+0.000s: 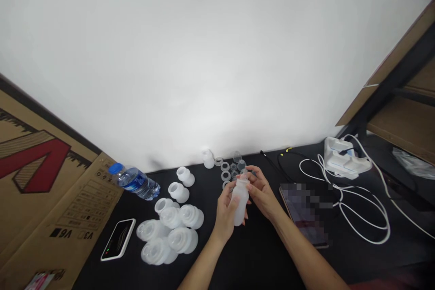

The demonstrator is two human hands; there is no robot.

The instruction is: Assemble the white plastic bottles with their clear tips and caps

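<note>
My left hand point(225, 212) grips the body of a frosted white plastic bottle point(240, 203) from below. My right hand point(260, 189) holds the bottle's neck with its fingertips, and a small clear part point(244, 172) seems to sit at the top. Just beyond my hands lie several translucent rings point(225, 176) and small clear domed caps point(237, 157). To the left stand several white funnel-shaped pump pieces point(183, 240), some on their sides. A pixelated phone point(302, 213) lies to the right of my right hand.
A blue-capped water bottle point(136, 183) lies on a black table point(258, 258) beside a cardboard box point(50, 190). A second phone point(118, 239) lies near it. White cables point(360, 208) and a white device point(345, 158) sit at the right, before a white wall point(204, 54).
</note>
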